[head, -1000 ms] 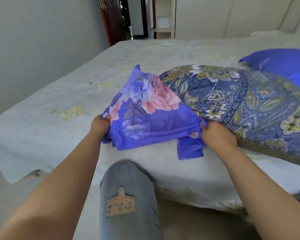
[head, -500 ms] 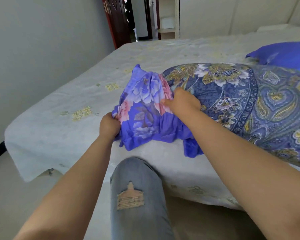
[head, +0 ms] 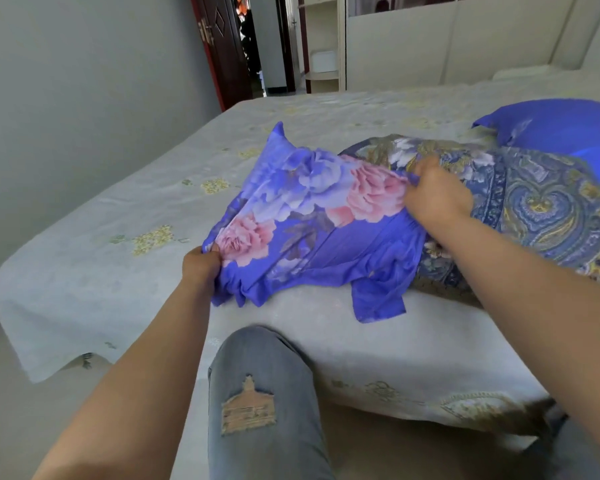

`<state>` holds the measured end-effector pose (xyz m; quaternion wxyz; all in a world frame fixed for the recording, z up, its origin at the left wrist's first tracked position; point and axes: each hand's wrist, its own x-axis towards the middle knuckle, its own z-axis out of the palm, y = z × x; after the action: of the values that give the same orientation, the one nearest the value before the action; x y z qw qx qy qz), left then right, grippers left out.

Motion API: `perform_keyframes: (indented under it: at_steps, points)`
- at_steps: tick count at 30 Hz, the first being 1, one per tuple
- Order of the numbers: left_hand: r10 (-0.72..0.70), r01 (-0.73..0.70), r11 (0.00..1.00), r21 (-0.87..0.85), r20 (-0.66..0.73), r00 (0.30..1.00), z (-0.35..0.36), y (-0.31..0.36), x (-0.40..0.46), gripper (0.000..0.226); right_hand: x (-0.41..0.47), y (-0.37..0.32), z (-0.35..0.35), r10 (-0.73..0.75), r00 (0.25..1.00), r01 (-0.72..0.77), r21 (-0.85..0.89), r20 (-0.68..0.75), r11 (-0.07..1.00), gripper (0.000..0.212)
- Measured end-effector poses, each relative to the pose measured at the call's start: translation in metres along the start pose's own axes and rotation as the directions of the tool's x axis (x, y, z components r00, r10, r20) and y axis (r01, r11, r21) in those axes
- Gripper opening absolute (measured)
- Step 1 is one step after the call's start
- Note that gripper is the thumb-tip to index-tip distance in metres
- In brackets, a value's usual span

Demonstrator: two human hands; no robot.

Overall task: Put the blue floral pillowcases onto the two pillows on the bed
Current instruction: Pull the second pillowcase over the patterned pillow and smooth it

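The blue floral pillowcase [head: 312, 223] covers only the left end of the paisley pillow [head: 534, 209], which lies on the bed [head: 118, 278]. The left hand [head: 201, 265] grips its hem at seven o'clock; the right hand [head: 433, 195] pinches the upper edge at three o'clock. Most of this pillow remains bare, and a solid blue pillow [head: 561, 129] at one o'clock looks undone.

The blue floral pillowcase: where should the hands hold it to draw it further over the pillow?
Probably at the open hem of the blue floral pillowcase, one hand per side, coming from the near bed edge. The left hand grips the left corner; the right hand pinches the edge against the paisley pillow. Loose fabric bunches along the near hem.
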<state>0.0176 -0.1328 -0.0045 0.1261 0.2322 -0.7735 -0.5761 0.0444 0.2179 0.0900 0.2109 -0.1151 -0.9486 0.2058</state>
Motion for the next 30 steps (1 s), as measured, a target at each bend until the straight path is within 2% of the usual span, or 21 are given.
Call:
perform_keyframes:
  at_steps: [2, 4, 5, 7, 9, 11, 13, 15, 17, 19, 20, 22, 23, 24, 25, 26, 28, 30]
  points:
    - [0.003, -0.011, 0.985, 0.171, 0.045, 0.999, -0.007, -0.009, 0.004, 0.028, -0.009, -0.004, -0.001, -0.001, 0.985, 0.021, -0.117, 0.171, 0.993, 0.039]
    - [0.057, -0.076, 0.930, 0.360, 0.063, 0.996, -0.009, -0.004, 0.006, 0.030, -0.015, -0.016, -0.005, -0.031, 0.950, 0.147, -0.358, 0.310, 0.922, 0.038]
    - [0.129, -0.136, 0.893, 0.428, 0.045, 0.991, -0.008, 0.005, 0.005, 0.034, -0.019, -0.024, -0.007, -0.039, 0.932, 0.209, -0.443, 0.361, 0.872, 0.035]
    - [0.336, -0.309, 0.847, 0.432, 0.014, 0.942, 0.008, 0.032, 0.004, 0.039, -0.025, -0.036, -0.009, -0.061, 0.886, 0.321, -0.513, 0.460, 0.797, 0.026]
    - [0.489, -0.470, 0.798, 0.377, 0.051, 0.871, 0.030, 0.068, 0.006, 0.047, -0.029, -0.041, -0.008, -0.109, 0.830, 0.410, -0.465, 0.548, 0.785, 0.013]
    - [0.465, -0.478, 0.825, 0.300, 0.120, 0.877, 0.051, 0.101, 0.011, 0.060, -0.034, -0.044, -0.008, -0.159, 0.758, 0.479, -0.374, 0.633, 0.794, 0.010]
    - [0.327, -0.360, 0.914, 0.187, 0.188, 0.926, 0.066, 0.123, 0.019, 0.069, -0.042, -0.045, -0.008, -0.190, 0.698, 0.530, -0.320, 0.691, 0.785, 0.015]
    - [0.195, -0.227, 0.969, 0.097, 0.261, 0.945, 0.072, 0.128, 0.018, 0.075, -0.050, -0.048, -0.014, -0.219, 0.659, 0.594, -0.319, 0.720, 0.739, 0.015]
    - [0.193, -0.220, 0.972, 0.081, 0.257, 0.947, 0.076, 0.121, 0.013, 0.078, -0.052, -0.052, -0.027, -0.226, 0.623, 0.646, -0.328, 0.749, 0.690, 0.022]
    - [0.230, -0.243, 0.969, 0.038, 0.208, 0.951, 0.077, 0.110, 0.002, 0.075, -0.045, -0.063, -0.041, -0.247, 0.636, 0.635, -0.314, 0.731, 0.706, 0.038]
    - [0.244, -0.249, 0.968, 0.002, 0.194, 0.950, 0.077, 0.106, -0.001, 0.076, -0.036, -0.071, -0.047, -0.292, 0.688, 0.597, -0.288, 0.665, 0.749, 0.046]
    - [0.244, -0.232, 0.969, -0.085, 0.175, 0.954, 0.075, 0.098, -0.006, 0.073, -0.008, -0.087, -0.052, -0.419, 0.829, 0.511, -0.197, 0.370, 0.837, 0.049]
    - [0.245, -0.226, 0.966, -0.126, 0.170, 0.954, 0.072, 0.095, -0.008, 0.067, 0.009, -0.095, -0.050, -0.463, 0.867, 0.491, -0.159, 0.181, 0.857, 0.047]
    - [0.251, -0.225, 0.962, -0.157, 0.170, 0.953, 0.069, 0.094, -0.011, 0.060, 0.025, -0.101, -0.048, -0.484, 0.873, 0.487, -0.129, 0.059, 0.864, 0.045]
    - [0.256, -0.227, 0.959, -0.173, 0.173, 0.951, 0.067, 0.092, -0.013, 0.056, 0.041, -0.104, -0.045, -0.482, 0.875, 0.484, -0.109, 0.044, 0.868, 0.046]
    - [0.267, -0.234, 0.954, -0.186, 0.183, 0.946, 0.062, 0.092, -0.016, 0.053, 0.054, -0.107, -0.041, -0.465, 0.876, 0.477, -0.088, 0.126, 0.874, 0.048]
    - [0.286, -0.242, 0.949, -0.203, 0.229, 0.931, 0.052, 0.090, -0.019, 0.054, 0.064, -0.106, -0.025, -0.385, 0.834, 0.454, -0.094, 0.396, 0.886, 0.055]
    - [0.285, -0.231, 0.952, -0.202, 0.299, 0.911, 0.037, 0.092, -0.020, 0.063, 0.059, -0.104, -0.010, -0.350, 0.778, 0.489, -0.154, 0.522, 0.858, 0.058]
